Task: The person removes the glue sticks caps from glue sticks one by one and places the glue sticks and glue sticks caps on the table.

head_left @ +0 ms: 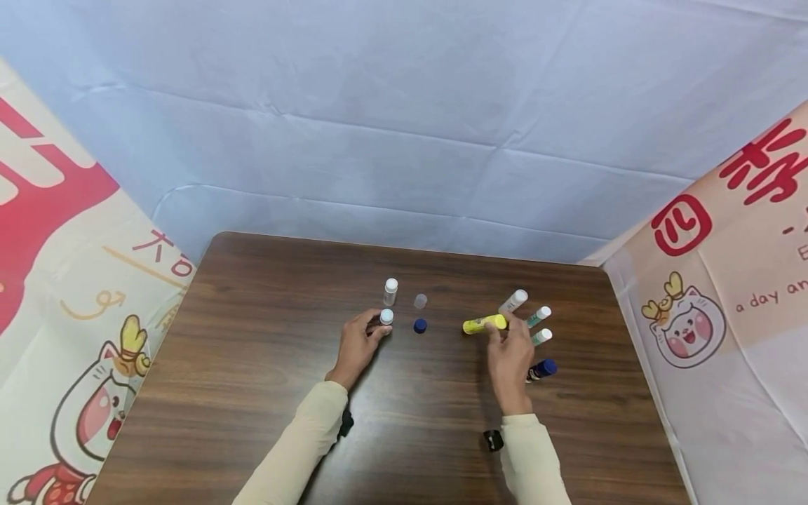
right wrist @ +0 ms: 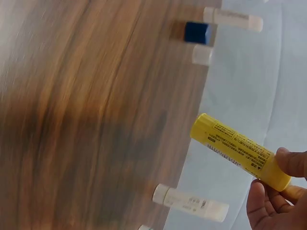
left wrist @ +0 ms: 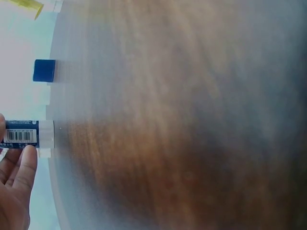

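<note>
My left hand pinches an upright glue stick between thumb and fingers. In the left wrist view this glue stick shows a dark blue barcode label and a whitish lower end, at or close to the tabletop. A yellow glue stick is held up off the table, nearly sideways, by my right hand. Thumb and fingers grip one end of that yellow stick in the right wrist view. A blue cap and a translucent cap stand between the hands.
Behind my left hand stands a white glue stick. Near my right hand are another white one, two green-and-white ones and a dark blue one. Fabric walls border the brown table.
</note>
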Tool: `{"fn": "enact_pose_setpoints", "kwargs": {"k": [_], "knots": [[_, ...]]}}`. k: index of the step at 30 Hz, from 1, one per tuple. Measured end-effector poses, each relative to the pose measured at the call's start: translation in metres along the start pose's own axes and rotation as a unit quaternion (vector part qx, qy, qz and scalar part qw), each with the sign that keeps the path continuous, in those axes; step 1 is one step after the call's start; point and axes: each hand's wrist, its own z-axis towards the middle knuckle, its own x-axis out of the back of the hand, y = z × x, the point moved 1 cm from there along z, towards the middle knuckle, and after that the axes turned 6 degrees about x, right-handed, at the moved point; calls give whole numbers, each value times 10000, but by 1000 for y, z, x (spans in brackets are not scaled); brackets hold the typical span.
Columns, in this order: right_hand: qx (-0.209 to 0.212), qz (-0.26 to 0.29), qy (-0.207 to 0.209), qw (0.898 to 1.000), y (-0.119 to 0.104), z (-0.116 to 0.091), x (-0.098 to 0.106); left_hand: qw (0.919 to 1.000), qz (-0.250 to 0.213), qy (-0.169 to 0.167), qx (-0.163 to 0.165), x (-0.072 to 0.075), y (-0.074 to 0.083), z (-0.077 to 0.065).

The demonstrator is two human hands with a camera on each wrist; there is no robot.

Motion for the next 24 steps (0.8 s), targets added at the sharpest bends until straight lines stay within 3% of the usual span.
{"fn": "enact_pose_setpoints", "kwargs": {"k": [8,24], "knots": [[26,250,-229,9994,-14,-8,-1,9999,105,22,25,0,2,-2],[-606,1067,-872,9886,-39,-24,-17,9999,125,72,-27,2,3,-3]]}}
